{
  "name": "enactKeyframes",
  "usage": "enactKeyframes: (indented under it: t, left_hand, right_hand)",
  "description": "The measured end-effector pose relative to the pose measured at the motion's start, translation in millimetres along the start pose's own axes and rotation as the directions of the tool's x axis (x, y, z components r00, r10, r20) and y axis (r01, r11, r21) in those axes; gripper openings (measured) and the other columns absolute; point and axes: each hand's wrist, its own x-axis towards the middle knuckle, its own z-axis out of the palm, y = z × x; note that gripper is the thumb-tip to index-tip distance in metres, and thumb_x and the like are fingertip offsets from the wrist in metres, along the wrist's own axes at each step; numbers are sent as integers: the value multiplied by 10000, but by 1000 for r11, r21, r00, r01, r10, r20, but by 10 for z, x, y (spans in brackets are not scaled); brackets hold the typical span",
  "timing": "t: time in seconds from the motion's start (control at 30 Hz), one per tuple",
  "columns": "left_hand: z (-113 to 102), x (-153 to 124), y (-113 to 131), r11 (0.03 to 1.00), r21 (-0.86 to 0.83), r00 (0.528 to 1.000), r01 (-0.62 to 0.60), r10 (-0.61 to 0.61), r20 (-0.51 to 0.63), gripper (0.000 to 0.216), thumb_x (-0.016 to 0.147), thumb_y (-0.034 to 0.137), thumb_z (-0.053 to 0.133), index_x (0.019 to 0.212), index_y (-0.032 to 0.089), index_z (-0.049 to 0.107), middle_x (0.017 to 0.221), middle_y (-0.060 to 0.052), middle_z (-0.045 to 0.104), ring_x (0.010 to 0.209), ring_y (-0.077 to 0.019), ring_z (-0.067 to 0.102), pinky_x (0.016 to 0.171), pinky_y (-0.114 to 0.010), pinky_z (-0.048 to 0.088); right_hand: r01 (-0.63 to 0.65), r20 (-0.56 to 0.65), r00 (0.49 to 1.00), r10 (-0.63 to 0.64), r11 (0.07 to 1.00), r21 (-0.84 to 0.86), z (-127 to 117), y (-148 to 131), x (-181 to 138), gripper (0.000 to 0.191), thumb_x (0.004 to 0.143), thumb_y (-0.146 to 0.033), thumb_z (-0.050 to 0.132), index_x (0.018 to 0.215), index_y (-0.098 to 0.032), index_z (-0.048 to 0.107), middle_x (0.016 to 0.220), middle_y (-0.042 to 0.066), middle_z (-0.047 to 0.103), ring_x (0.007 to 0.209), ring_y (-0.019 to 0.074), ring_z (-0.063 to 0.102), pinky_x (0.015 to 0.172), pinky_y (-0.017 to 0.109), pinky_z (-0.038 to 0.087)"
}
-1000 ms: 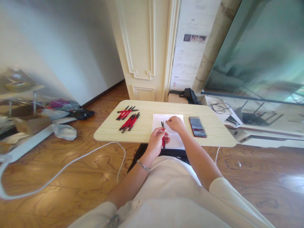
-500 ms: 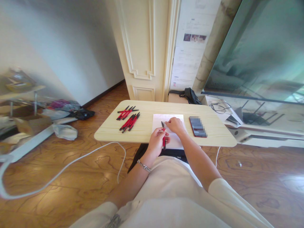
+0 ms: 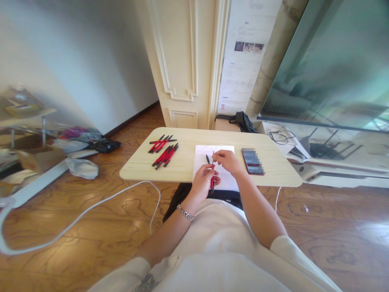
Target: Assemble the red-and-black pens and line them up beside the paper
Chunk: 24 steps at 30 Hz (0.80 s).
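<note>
My left hand point(image 3: 203, 180) is closed around a red pen barrel point(image 3: 212, 184), held upright over a white sheet of paper point(image 3: 225, 183). Above the barrel, my right hand point(image 3: 226, 161) pinches a thin dark pen refill point(image 3: 213, 155) that stands in line with it. How deep the refill sits in the barrel is hidden by my fingers. A small black pen tip piece point(image 3: 208, 159) lies on the paper just left of the refill. Off to the left are two groups of red and black pens, a nearer pile point(image 3: 165, 156) and a farther one point(image 3: 161, 143).
A phone point(image 3: 253, 161) lies on the pale table point(image 3: 136, 168) right of the paper. Behind the table are a black bag point(image 3: 244, 121) and a white box with cables point(image 3: 281, 138). A white cord point(image 3: 100, 207) runs across the wooden floor.
My right hand has shifted slightly right, and the thin refill now shows between its fingertips. The red barrel in my left hand has moved slightly right. The black tip piece stays on the paper.
</note>
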Motion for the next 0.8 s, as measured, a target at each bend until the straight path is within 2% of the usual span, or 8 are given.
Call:
enactKeyframes:
  t: [0.07,0.13,0.27,0.37,0.43,0.57,0.7,0.8]
  left_hand:
    - [-7,-13,2,1000,3,1000,7,-7,4,306,763,276,666,1033,168,573,772,-39,606,569,-149,630,546,-293,496]
    - [-14,-20,10,1000,-2,1000,12,-12,-1,314,759,274,676,1035,166,575,769,-37,604,563,-147,628,549,-295,498]
    - [-16,-13,27,1000,-13,1000,17,-17,-19,317,762,274,678,1039,167,568,767,-31,606,556,-139,625,560,-297,513]
    - [-15,-9,30,1000,-22,1000,16,-16,-13,320,766,280,681,1043,170,565,772,-29,609,573,-144,635,576,-304,530]
    - [-19,-8,30,1000,-27,1000,14,-15,-8,332,764,291,692,1047,170,568,771,-27,607,584,-148,640,586,-311,540]
    - [-42,8,21,999,-46,1000,7,-8,-13,348,756,307,715,1047,170,581,755,-19,602,610,-148,643,623,-331,562]
    - [-51,40,6,997,-72,999,12,-14,-33,353,751,295,725,1045,157,584,737,-18,607,631,-152,649,659,-343,574]
    - [-35,56,5,995,-98,999,16,-19,-30,350,751,279,725,1041,145,584,735,-23,613,636,-151,649,674,-348,576]
  right_hand:
    - [-47,-114,992,54,997,67,-30,29,130,240,766,-374,580,755,-154,675,695,44,674,563,118,536,532,238,388]
    - [-78,-183,979,88,995,60,-80,74,259,262,770,-379,571,756,-143,684,705,60,686,543,113,532,503,232,372]
    - [-184,-139,978,157,961,-207,-142,178,403,281,767,-349,564,673,-128,710,624,62,678,525,115,546,496,222,360]
    - [-244,-89,969,229,854,-459,-95,226,425,245,750,-295,578,637,-136,724,611,73,685,608,142,616,563,217,396]
    - [-259,-104,963,247,758,-598,-35,236,428,218,740,-288,597,669,-137,738,668,97,706,689,173,648,612,227,417]
    - [-256,-148,964,222,616,-745,57,227,431,276,745,-349,633,828,-113,749,827,159,725,822,228,663,686,261,441]
    - [-227,-140,972,187,614,-756,63,220,409,296,765,-400,635,824,-132,745,873,161,725,864,240,660,727,277,439]
    - [-206,-180,977,113,717,-666,43,216,335,304,810,-413,588,751,-151,731,832,133,726,819,221,655,708,277,432]
